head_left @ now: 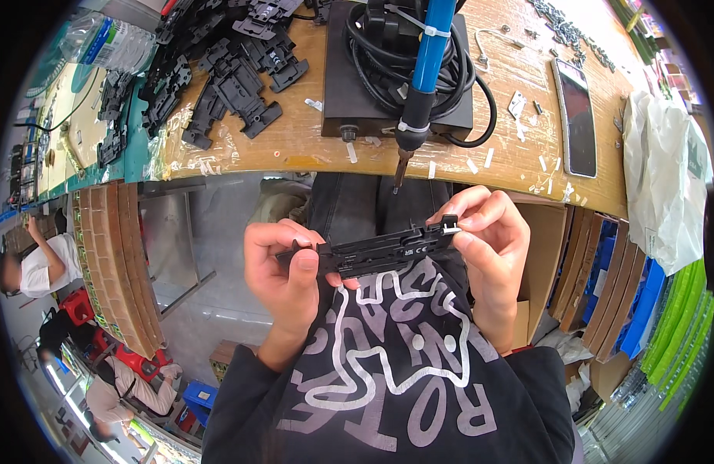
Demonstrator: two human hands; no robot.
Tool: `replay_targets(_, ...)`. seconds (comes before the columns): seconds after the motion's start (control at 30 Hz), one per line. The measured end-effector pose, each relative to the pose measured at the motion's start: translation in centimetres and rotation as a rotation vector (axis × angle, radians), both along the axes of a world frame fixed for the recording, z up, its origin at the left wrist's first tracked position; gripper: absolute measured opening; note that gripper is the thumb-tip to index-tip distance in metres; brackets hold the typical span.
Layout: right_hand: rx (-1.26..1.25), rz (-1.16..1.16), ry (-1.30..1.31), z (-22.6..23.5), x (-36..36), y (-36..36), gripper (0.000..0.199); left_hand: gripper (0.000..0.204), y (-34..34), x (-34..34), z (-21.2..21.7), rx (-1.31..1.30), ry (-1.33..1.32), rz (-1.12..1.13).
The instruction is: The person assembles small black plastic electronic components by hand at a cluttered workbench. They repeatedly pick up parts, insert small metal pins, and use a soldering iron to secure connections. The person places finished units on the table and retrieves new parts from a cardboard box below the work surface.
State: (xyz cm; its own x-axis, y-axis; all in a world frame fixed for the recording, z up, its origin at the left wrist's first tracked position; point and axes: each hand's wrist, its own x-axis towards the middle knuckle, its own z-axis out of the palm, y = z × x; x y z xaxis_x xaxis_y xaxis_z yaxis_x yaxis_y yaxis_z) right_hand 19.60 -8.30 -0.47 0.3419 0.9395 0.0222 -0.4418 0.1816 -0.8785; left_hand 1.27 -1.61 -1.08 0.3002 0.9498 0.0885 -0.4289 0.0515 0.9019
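Clock centred on the part, left to right: a bottle (109, 42) lay at ten o'clock, then a heap (245, 89) of similar black pieces between ten and eleven, on the bench (295, 151). Left hand (283, 267) sat at nine o'clock, closed in a pinch on the part's left end, thumb on the near face, fingers behind and below. The part (384, 254) was in midair between both hands, in front of the shirt (407, 363), long axis roughly from nine to three, right end a little higher. It looked like thin moulded plastic: probably light, stiff lengthwise, fairly smooth, so a light fingertip pinch should do. Small tabs and slots along the top edge looked like the fragile bits; squeezing or twisting there could snap one. Best hold, by my guess: the solid ends, or the flat near face toward six o'clock, clear of the upper edge. At twelve, a tool (423, 85) hung tip down, tip apart from the part, with a box (343, 108) and coiled cable (365, 85) behind. Right hand (492, 243) sat at three o'clock, thumb and index narrow on the right end, by a pale bit (450, 227); couldn't tell whether that was separate. Phone (577, 116) lay at two, bag (662, 170) between two and three.
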Motion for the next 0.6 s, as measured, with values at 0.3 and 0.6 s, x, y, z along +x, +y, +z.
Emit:
replay_targets(0.3,-0.058,0.027,-0.042,0.1,0.3,-0.2,0.013,0.035,-0.1,0.4,0.1,0.084,0.128,0.051)
replay_targets(0.6,-0.018,-0.027,-0.032,-0.4,-0.1,-0.3,0.015,0.034,-0.1,-0.2,-0.4,0.071,-0.062,-0.037)
